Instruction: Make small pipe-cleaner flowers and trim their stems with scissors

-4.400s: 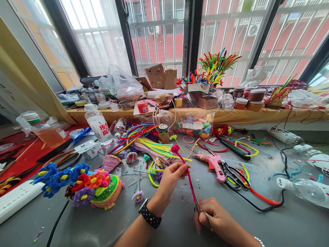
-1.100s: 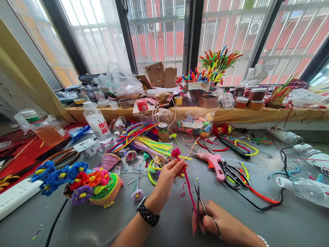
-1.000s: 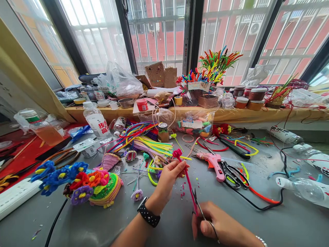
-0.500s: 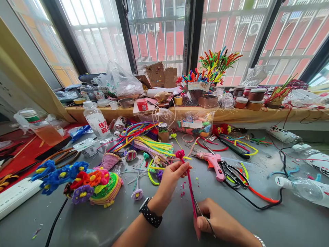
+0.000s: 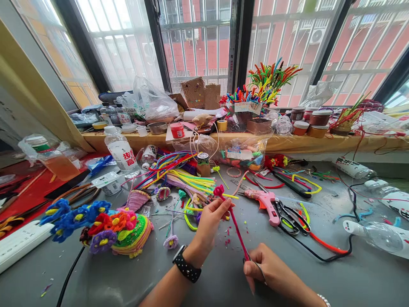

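My left hand (image 5: pixel 209 224), with a black watch on its wrist, pinches a magenta pipe cleaner (image 5: pixel 237 227) just below its curled, flower-like top (image 5: pixel 219 191). The stem slants down to the right. At its lower end, my right hand (image 5: pixel 266 266) is closed round a pair of small scissors (image 5: pixel 263 277). One metal handle loop shows by the fingers; the blades are mostly hidden or blurred at the stem. Magenta fluff bits lie on the grey table (image 5: pixel 204 285) under the stem. Left of my left hand lies a lilac pipe-cleaner flower (image 5: pixel 171 241).
A pink glue gun (image 5: pixel 268 202) and black-handled scissors (image 5: pixel 291 217) lie right of my hands. Finished fuzzy flowers (image 5: pixel 104 221) sit at the left. Behind are bundled pipe cleaners (image 5: pixel 191 183) and an upright bottle (image 5: pixel 120 151). More bottles (image 5: pixel 377 234) lie at the right.
The scissors and the right hand have shifted slightly right and up along the stem's lower end. The stem now slants more. The left hand has moved slightly left, still pinching it.
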The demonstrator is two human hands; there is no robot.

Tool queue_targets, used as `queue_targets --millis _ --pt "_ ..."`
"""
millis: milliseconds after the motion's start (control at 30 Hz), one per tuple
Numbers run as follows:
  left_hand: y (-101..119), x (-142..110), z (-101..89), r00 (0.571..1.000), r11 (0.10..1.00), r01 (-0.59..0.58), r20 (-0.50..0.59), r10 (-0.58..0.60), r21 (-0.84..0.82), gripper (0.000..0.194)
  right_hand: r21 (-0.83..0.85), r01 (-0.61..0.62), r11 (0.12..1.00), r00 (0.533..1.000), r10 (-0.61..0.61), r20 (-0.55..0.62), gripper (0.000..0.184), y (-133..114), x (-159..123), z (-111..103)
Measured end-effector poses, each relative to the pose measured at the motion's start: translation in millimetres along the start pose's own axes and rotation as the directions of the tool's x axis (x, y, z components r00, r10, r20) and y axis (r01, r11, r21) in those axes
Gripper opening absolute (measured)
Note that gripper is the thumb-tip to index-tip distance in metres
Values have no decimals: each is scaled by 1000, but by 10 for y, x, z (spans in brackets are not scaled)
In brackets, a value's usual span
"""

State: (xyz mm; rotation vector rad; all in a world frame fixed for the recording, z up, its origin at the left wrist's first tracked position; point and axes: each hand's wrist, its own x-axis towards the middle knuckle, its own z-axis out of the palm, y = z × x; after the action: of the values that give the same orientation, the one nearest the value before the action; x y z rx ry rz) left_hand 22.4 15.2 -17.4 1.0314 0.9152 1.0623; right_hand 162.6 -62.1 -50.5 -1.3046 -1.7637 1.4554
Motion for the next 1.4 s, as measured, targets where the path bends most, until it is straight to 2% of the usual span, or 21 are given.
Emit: queue_targets --millis 200,500,600,667,800,900,1033,1167,1333,1400 --pt "21 8 -2 1000 1000 -4 -26 4 10 22 30 -67 997 997 68 -27 70 -7 13 15" --pt "51 15 -9 998 999 11 -61 -13 -38 23 13 -40 999 998 41 -56 69 53 25 6" --pt "69 11 -11 999 999 26 20 -25 -38 24 6 0 1000 996 0 -89 72 59 33 -34" --pt "84 -11 0 988 998 70 138 -69 2 25 15 27 1000 995 -26 -98 73 64 37 -55" --pt "112 -92 43 924 992 112 360 -126 62 26 52 92 994 993 -87 -81 70 81 43 -56" --pt "115 -130 70 876 986 121 454 -162 118 26 88 106 991 993 -101 -60 68 86 64 -33" --pt "83 -118 78 882 981 103 440 -167 166 27 115 9 993 998 -2 -59 66 72 115 -15" --pt "48 -86 65 899 989 85 420 -128 121 27 213 -50 976 997 62 -51 62 72 129 -26" --pt "40 -73 61 886 990 98 445 -131 97 30 427 -45 903 992 -9 123 59 101 97 -56" --pt "41 -77 68 892 993 96 436 -118 73 29 516 -38 856 987 -48 151 59 109 94 -70"
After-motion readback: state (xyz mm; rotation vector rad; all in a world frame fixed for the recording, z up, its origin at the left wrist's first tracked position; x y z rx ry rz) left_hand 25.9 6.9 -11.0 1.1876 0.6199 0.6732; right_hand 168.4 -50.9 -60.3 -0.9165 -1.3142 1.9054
